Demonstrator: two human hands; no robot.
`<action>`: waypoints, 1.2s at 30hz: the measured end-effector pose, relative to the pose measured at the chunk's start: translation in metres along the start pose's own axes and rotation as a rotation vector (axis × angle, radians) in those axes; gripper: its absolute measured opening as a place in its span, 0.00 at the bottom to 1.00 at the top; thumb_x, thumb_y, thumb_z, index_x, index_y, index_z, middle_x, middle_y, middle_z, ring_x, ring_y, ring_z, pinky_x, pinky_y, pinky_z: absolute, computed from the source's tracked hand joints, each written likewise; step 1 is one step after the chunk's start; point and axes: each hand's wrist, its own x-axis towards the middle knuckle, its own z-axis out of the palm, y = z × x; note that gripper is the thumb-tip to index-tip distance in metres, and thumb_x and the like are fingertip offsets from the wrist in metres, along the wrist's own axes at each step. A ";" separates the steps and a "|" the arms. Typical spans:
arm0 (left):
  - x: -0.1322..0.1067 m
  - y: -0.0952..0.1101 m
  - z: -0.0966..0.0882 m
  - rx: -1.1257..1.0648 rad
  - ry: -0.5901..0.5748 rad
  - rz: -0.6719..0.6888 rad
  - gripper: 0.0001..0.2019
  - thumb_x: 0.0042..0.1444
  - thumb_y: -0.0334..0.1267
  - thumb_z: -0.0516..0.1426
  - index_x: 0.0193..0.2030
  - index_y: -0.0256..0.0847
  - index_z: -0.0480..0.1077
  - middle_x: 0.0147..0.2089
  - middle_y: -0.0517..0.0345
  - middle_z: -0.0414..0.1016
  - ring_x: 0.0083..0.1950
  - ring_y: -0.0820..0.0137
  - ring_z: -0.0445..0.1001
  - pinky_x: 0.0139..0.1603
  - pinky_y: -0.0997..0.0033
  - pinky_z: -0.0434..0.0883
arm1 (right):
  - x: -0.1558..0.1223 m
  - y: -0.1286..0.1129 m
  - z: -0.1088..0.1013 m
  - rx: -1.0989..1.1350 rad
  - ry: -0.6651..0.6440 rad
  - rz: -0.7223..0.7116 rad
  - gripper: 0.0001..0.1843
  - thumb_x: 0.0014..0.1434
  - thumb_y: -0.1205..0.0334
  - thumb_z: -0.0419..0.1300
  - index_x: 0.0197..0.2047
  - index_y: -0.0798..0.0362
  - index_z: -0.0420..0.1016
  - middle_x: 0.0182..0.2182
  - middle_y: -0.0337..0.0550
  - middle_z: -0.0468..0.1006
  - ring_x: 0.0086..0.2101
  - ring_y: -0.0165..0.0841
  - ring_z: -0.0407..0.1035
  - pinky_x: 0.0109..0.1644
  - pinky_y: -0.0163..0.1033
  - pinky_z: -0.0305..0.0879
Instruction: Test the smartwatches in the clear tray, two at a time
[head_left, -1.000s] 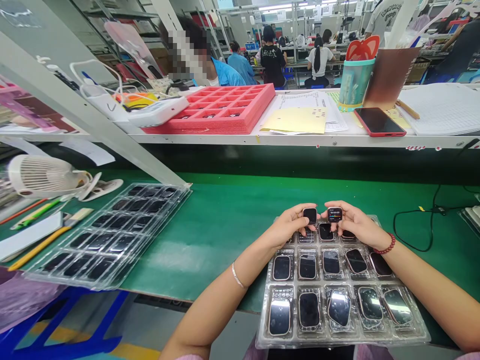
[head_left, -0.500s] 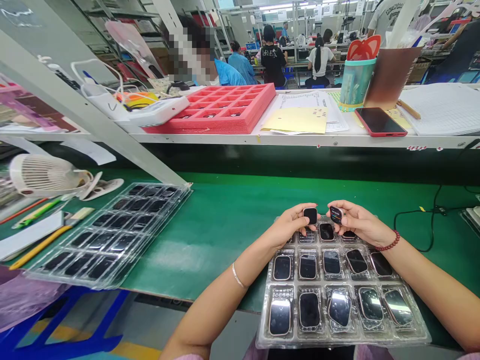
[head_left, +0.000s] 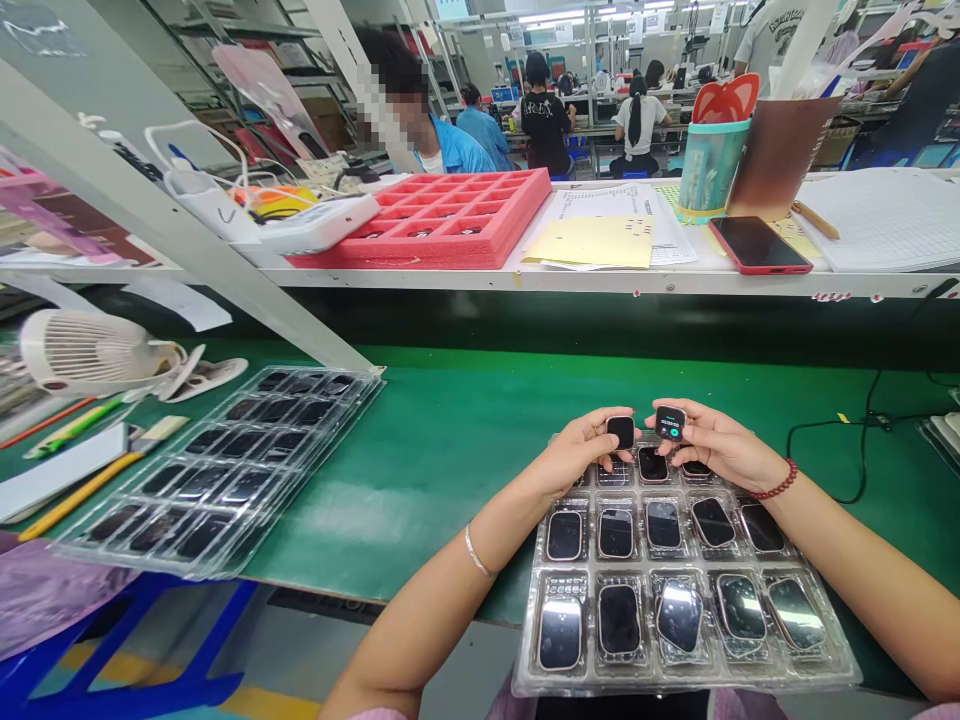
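My left hand (head_left: 587, 446) pinches a smartwatch body with a dark screen (head_left: 621, 432) above the far edge of a clear plastic tray (head_left: 592, 683). Close beside it, my right hand (head_left: 721, 446) grips a second smartwatch body with a lit screen (head_left: 670, 423), which shows white digits and a small teal icon. The two watches are apart. Below my hands, the tray's pockets hold rows of strapless watch bodies, such as one watch (head_left: 619, 619) in the front row; some lie tilted. My wrists and fingers cover part of the far row.
Stacked clear trays with dark watch bodies (head_left: 247, 485) lie at left, near a white fan (head_left: 97, 350) and a yellow-handled brush (head_left: 90, 490). A shelf above bears a red foam tray (head_left: 450, 250), a phone (head_left: 760, 245) and a cup (head_left: 712, 170). A black cable (head_left: 866, 440) runs at right.
The watch in my right hand has turned to face me, and its lit screen now shows more fully. My left hand stays in place. A person behind the shelf has shifted right.
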 end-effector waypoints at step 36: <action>0.000 -0.002 -0.001 0.013 -0.011 0.005 0.24 0.52 0.35 0.58 0.57 0.36 0.65 0.50 0.44 0.74 0.36 0.71 0.76 0.30 0.76 0.66 | 0.001 0.003 0.007 -0.250 0.003 -0.078 0.21 0.53 0.73 0.54 0.51 0.50 0.64 0.43 0.43 0.74 0.29 0.26 0.69 0.32 0.34 0.68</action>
